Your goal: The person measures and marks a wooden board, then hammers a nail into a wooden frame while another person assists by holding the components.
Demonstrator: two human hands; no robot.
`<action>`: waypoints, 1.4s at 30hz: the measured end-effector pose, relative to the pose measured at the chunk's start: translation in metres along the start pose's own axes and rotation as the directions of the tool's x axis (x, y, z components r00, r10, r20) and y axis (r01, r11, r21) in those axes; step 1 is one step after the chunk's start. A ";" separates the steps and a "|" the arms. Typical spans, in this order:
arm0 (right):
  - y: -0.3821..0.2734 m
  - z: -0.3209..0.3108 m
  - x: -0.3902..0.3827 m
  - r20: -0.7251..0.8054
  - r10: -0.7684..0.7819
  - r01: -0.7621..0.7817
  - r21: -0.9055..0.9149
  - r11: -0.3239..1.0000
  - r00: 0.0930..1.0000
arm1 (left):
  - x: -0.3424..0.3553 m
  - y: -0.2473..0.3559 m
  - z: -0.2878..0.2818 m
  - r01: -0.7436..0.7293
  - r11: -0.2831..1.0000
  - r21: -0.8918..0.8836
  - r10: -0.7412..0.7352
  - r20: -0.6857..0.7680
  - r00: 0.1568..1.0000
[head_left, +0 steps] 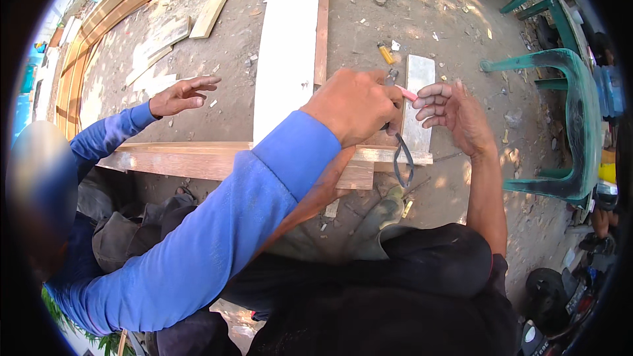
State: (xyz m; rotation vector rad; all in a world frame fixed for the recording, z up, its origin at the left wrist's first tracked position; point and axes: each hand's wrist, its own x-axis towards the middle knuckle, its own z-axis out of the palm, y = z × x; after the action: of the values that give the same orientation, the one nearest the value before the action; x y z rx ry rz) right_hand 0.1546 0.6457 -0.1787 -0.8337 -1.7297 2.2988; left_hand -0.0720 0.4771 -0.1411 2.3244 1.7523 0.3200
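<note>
Fingers apart and loosely curved, a worker's right hand (458,118) is just beside a small pink piece (409,94) in a blue-sleeved co-worker's hand (359,102), right of a long white board (287,46). The worker's left hand (335,178), partly hidden, is at the near wooden beam (191,159); its grip cannot be told.

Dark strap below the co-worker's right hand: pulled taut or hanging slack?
Slack: the dark strap curves in an open loop beneath the co-worker's right hand.
</note>
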 end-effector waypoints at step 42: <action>-0.013 0.063 0.041 0.441 -0.032 0.236 -0.416 0.878 0.897 | -0.020 0.007 -0.016 0.053 0.937 -0.346 -0.113 -0.154 0.982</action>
State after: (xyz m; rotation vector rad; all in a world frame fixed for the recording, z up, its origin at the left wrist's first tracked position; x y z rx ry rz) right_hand 0.0858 0.6146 -0.1690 -0.2422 -2.4956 2.1061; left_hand -0.0760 0.4563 -0.1252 2.0214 1.7027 0.7650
